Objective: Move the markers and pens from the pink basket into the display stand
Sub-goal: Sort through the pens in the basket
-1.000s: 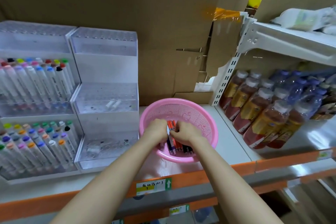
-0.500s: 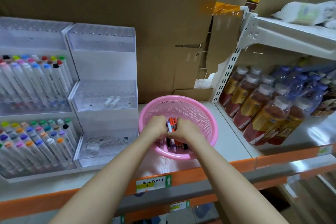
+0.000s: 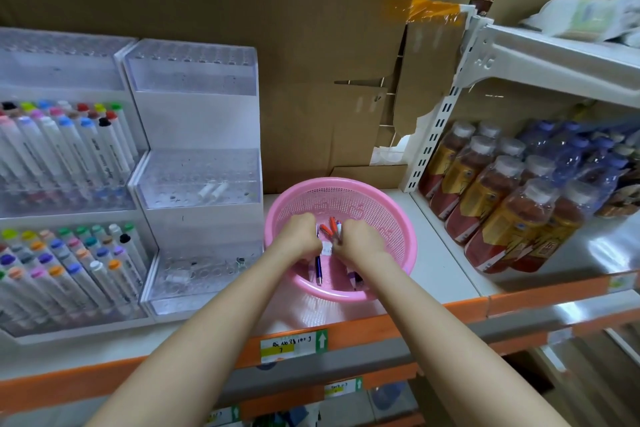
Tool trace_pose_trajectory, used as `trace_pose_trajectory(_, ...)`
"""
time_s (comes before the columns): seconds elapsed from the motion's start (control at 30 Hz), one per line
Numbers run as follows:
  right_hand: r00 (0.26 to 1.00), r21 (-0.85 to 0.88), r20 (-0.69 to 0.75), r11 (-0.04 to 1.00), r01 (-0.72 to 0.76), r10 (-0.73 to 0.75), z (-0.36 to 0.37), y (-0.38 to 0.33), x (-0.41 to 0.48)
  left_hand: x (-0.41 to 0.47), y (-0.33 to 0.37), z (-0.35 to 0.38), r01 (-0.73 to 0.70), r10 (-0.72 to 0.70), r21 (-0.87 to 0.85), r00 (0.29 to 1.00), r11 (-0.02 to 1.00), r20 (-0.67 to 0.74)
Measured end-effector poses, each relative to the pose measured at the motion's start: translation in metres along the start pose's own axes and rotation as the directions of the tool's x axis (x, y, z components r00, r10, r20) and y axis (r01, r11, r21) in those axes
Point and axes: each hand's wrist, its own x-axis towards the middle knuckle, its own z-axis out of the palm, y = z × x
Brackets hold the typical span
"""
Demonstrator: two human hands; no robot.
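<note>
A pink round basket [image 3: 388, 218] sits on the white shelf. Both my hands are inside it. My left hand [image 3: 300, 234] and my right hand [image 3: 360, 239] have curled fingers closed around a bundle of pens [image 3: 330, 227] with red and white tips showing between them. A blue pen [image 3: 318, 270] and a dark one [image 3: 355, 279] lie loose on the basket floor. Left of the basket stands a clear stepped display stand [image 3: 197, 184], mostly bare, with a couple of white pieces on its middle tier.
A second stand [image 3: 62, 163] at far left holds several rows of coloured-cap markers. Bottled drinks [image 3: 498, 198] fill the shelf at right behind a white upright [image 3: 436, 135]. Cardboard lines the back. The orange shelf lip [image 3: 381, 322] runs along the front.
The hands have gathered the pens into a bundle and raised them slightly off the basket floor, leaving a blue pen and a dark pen lying below. The view has shifted a little.
</note>
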Motion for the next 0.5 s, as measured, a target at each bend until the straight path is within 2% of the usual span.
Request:
trace_pose_trajectory(0.17,0.992,0.240,0.014,0.962,-0.128,0.128,-0.003,0.006,0.000,-0.001,0.004,-0.006,-0.008,0.008,-0.105,1.000,0.994,-0.005)
trace_pose_trajectory(0.27,0.985,0.347,0.037,0.922,-0.169,0.166,-0.004,0.011,0.001,-0.003,0.004,-0.009,-0.026,0.026,-0.232,1.000,0.972,-0.003)
trace_pose_trajectory(0.4,0.991,0.454,0.078,0.882,-0.128,0.105,-0.006,0.011,0.003,-0.004,0.005,-0.012,-0.093,0.079,-0.365,0.995,0.926,-0.052)
trace_pose_trajectory(0.5,0.997,0.581,0.076,0.812,-0.050,0.007,-0.008,0.012,0.002,-0.007,0.006,-0.016,-0.160,0.117,-0.449,0.986,0.879,-0.121)
